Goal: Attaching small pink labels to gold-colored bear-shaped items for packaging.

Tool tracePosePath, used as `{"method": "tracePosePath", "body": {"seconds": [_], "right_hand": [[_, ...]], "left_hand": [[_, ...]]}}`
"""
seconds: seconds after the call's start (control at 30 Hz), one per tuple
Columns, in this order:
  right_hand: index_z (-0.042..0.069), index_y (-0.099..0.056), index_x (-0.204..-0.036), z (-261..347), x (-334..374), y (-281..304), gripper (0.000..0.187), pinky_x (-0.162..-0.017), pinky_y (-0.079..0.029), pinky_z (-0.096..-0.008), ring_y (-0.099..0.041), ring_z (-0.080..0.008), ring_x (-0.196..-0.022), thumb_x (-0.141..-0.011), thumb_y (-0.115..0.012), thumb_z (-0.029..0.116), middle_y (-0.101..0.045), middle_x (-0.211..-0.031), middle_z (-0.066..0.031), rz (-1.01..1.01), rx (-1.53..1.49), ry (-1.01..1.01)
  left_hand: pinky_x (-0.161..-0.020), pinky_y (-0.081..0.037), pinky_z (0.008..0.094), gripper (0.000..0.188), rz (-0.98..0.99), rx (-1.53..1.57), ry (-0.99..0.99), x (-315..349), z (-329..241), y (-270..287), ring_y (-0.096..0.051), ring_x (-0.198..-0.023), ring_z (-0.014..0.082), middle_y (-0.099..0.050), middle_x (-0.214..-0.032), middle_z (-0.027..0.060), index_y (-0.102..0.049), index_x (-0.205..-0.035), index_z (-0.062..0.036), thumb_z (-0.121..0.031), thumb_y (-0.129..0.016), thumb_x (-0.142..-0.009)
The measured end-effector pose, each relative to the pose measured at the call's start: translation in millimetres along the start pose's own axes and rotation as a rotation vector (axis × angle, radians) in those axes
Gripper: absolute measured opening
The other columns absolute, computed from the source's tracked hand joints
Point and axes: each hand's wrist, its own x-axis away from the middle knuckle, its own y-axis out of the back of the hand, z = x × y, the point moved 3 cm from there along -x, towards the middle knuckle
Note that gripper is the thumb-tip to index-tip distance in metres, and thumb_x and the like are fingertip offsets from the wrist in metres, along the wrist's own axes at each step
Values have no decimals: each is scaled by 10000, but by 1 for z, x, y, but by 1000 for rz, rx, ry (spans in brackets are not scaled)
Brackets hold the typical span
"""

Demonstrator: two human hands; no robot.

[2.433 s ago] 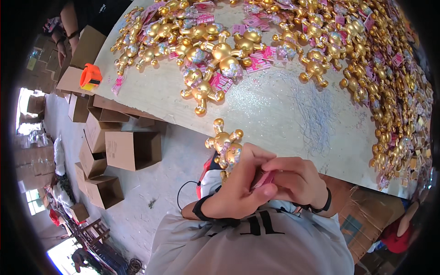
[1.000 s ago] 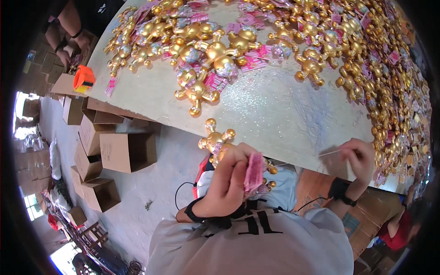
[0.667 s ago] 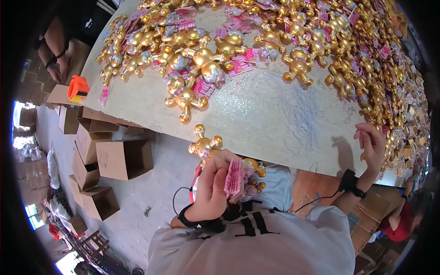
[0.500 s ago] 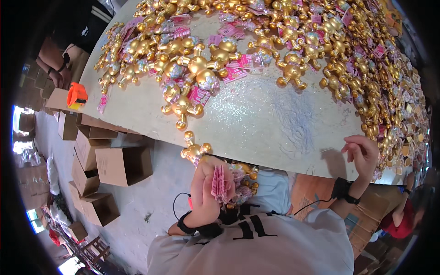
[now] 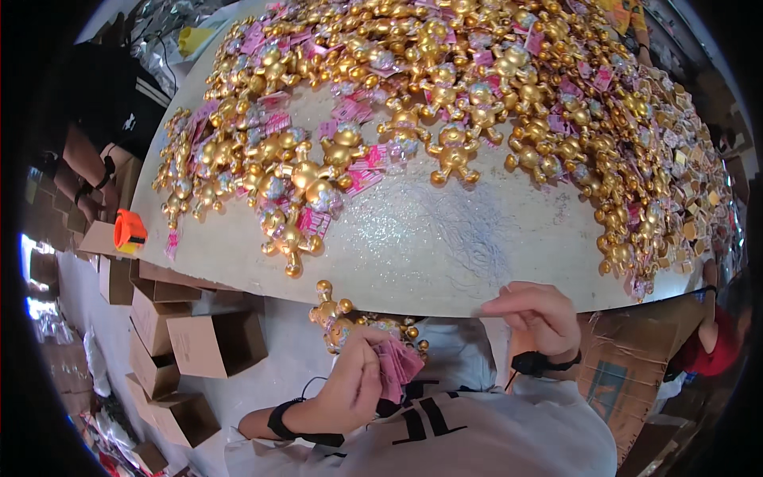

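Note:
My left hand, in front of my body below the table edge, grips a bundle of pink printed tags. A shiny gold figurine with round knobby limbs sticks up beside its fingers, and more gold balls show behind the tags. My right hand is at the table's near edge, its fingers drawn together and pointing left. Whatever those fingertips hold, if anything, is too small to make out. Nearest to it on the table lie loose thin pale threads.
Gold figurines with pink tags are heaped across the far side of the table. An orange tape roll sits at the left edge. Open cardboard boxes stand on the floor at left. Other people's arms show at both sides.
My right hand has come left and down, closer to my left hand. The pink tags in my left hand have turned and fanned out. The view has shifted, so the table sits lower.

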Motion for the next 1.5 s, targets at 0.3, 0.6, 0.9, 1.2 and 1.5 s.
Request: {"method": "tracePosePath", "body": {"seconds": [0.3, 0.6, 0.9, 1.2, 1.5], "right_hand": [[14, -663, -1032, -6, -9, 27, 230, -606, -483, -214, -597, -108, -636, -845, -540, -40, -682, -774, -72, -185, 354, 92], [-2, -595, -1092, 32, -17, -8, 244, -525, -463, -225, -598, -105, -574, -867, -507, -36, -637, -682, -74, 11, 35, -190], [23, -598, -1022, 64, -60, -71, 215, -567, -494, -266, -634, -148, -659, -854, -484, -50, -647, -811, -86, 36, 16, 345], [-22, -518, -918, 64, -45, -73, 155, -660, -463, -312, -546, -232, -790, -821, -561, 90, -528, -865, -132, 296, -71, 786], [-20, -622, -841, -46, -25, -79, 253, -568, -466, -237, -601, -123, -667, -735, -427, -141, -625, -784, -91, 409, -536, -102]], "left_hand": [[-824, -426, 345, 76, 116, -385, -106, -10, 5, -12, -507, -938, 250, -367, -1120, 214, -382, -930, 16, 50, -384, -862], [-696, -435, 386, 218, 85, -826, -358, -39, -118, 11, -471, -953, 358, -482, -1004, 267, -444, -761, 65, 62, -615, -626], [-737, -474, 499, 166, -213, -1023, -1063, -70, -150, -1, -515, -863, 310, -521, -926, 189, -406, -647, -50, -115, -529, -739], [-604, -350, 283, 140, -574, -478, -125, -49, 1, 17, -411, -671, 120, -442, -732, 21, -643, -773, -40, -117, -755, -739], [-683, -334, 291, 185, 748, -574, -52, -15, -71, 56, -424, -782, 180, -419, -735, 6, -712, -792, -92, -249, -762, -708]]}}
